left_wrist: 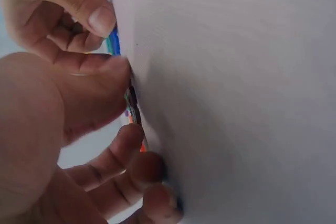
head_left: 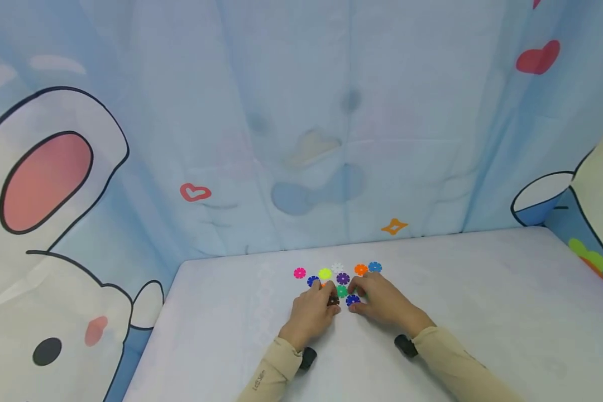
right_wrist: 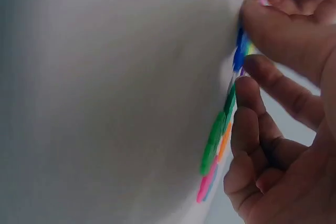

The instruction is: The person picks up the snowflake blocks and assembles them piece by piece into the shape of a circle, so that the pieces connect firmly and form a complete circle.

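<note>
Small round notched plastic discs, like snowflake building discs, lie in a cluster on the white table. My left hand pinches a dark brown disc between thumb and fingertips at the near side. To its right, my right hand has its thumb and fingers around the edges of a blue disc. The left wrist view shows the brown disc edge-on between thumb and finger. A green disc sits between the two hands, with a purple disc just behind it.
Behind the hands are yellow, white, orange and light blue discs. At the left lie a pink disc and another blue disc. A pale blue patterned curtain hangs along the table's far edge.
</note>
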`<state>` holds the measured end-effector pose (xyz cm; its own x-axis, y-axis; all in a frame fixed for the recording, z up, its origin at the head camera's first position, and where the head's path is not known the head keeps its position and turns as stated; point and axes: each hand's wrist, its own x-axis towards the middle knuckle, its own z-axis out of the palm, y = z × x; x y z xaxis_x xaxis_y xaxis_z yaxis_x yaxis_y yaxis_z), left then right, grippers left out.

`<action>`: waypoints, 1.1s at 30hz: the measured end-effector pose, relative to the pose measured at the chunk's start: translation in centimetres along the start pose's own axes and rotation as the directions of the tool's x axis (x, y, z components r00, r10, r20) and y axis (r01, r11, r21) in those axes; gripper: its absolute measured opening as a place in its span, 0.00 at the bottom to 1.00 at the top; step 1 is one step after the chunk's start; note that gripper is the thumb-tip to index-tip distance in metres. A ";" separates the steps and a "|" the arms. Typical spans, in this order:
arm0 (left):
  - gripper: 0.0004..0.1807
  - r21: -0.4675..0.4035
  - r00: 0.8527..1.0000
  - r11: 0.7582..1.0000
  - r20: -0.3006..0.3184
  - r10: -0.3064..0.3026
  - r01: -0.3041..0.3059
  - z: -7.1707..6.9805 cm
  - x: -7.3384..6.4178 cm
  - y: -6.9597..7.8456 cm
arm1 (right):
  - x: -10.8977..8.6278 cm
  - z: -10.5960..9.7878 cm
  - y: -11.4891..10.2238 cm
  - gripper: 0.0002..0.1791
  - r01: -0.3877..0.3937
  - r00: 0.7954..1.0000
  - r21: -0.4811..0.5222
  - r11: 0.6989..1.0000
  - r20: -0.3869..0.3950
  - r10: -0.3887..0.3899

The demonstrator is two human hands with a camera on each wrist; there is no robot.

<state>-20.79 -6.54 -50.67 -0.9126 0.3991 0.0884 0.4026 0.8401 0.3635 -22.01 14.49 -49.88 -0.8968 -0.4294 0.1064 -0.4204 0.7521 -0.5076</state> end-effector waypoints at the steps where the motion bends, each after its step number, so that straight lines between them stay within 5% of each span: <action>1: 0.10 -0.014 1.000 1.000 -0.003 -0.016 0.016 0.1 0.1 0.0 | 0.1 0.2 -0.1 0.15 -0.008 1.000 0.007 1.000 0.001 0.008; 8: 0.16 -0.113 0.994 0.989 -0.042 -0.096 0.091 0.6 0.5 -0.3 | 0.5 0.5 -0.3 0.15 -0.080 0.997 0.080 0.994 0.007 0.080; 16: 0.14 -0.108 0.990 0.986 -0.045 -0.136 0.130 0.5 0.5 0.4 | -0.1 0.9 -0.7 0.19 -0.119 0.992 0.146 0.982 -0.030 0.125; 25: 0.15 -0.303 0.975 0.934 -0.053 -0.217 0.191 0.8 0.1 -0.1 | -0.4 0.2 0.0 0.10 -0.061 0.991 0.159 0.985 -0.106 0.079; 27: 0.12 -0.422 0.974 0.887 -0.031 -0.222 0.189 0.5 0.0 -0.2 | -0.3 -0.5 0.1 0.04 -0.030 0.988 0.180 0.983 -0.145 0.057; 29: 0.08 -0.581 0.973 0.790 0.013 -0.231 0.195 -0.2 -0.1 0.0 | -0.4 -1.4 0.1 0.04 0.002 0.981 0.206 0.979 -0.192 0.038; 31: 0.08 -0.733 0.970 0.649 0.065 -0.233 0.205 -1.3 0.0 0.5 | -0.5 -2.4 -0.1 0.06 0.041 0.969 0.233 0.972 -0.245 0.018; 33: 0.11 -0.850 0.966 0.481 0.107 -0.236 0.212 -2.7 0.1 1.4 | -0.6 -3.4 -0.6 0.07 0.075 0.952 0.262 0.962 -0.306 0.009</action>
<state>-20.50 -6.31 -47.68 -0.9688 0.2268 -0.1000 -0.0600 0.1768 0.9824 -21.67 16.01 -46.77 -0.8998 -0.2494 0.3581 -0.4357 0.5601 -0.7046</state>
